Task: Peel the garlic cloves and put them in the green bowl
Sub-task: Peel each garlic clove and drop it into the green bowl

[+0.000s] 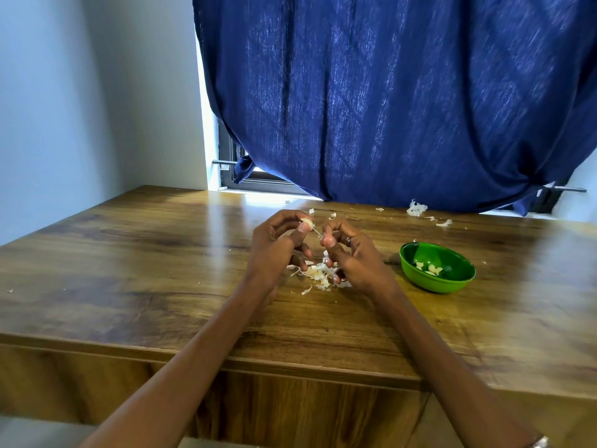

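My left hand [276,245] pinches a pale garlic clove [307,223] between thumb and fingertips, held above the wooden table [129,270]. A thin strip of skin [318,232] stretches from the clove to my right hand [350,253], which pinches its other end. A ring sits on one right finger. Under both hands lies a pile of papery garlic skins [318,273]. The green bowl [452,282] stands to the right of my right hand, with several peeled cloves [429,269] inside it.
More loose skins [416,208] lie near the table's far edge, below a dark blue curtain [387,108] that hangs over the window. A white wall borders the table on the left. The table's front edge runs just below my forearms.
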Available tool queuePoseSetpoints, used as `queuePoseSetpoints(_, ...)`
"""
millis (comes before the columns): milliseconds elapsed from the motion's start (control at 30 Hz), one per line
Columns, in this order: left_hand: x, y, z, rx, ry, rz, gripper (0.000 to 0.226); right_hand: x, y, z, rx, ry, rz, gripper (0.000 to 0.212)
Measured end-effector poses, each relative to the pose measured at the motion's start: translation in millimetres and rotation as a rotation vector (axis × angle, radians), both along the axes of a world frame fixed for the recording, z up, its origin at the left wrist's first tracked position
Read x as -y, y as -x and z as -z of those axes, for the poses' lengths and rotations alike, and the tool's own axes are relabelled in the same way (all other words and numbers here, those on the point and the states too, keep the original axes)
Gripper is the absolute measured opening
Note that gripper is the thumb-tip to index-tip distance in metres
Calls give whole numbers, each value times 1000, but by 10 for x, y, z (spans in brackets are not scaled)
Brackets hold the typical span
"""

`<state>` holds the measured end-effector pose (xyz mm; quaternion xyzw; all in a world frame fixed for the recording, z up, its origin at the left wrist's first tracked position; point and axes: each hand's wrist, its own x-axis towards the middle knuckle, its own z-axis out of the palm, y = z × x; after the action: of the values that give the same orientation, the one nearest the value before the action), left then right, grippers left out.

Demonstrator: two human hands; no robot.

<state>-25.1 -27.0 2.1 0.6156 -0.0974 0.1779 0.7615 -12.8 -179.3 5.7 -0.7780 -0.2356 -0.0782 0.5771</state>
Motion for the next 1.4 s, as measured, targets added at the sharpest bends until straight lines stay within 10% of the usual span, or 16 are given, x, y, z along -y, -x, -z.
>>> queuePoseSetpoints(1400, 13, -31, 36, -3, -111, 16, 3, 33, -6, -5, -10, -67, 138, 5)
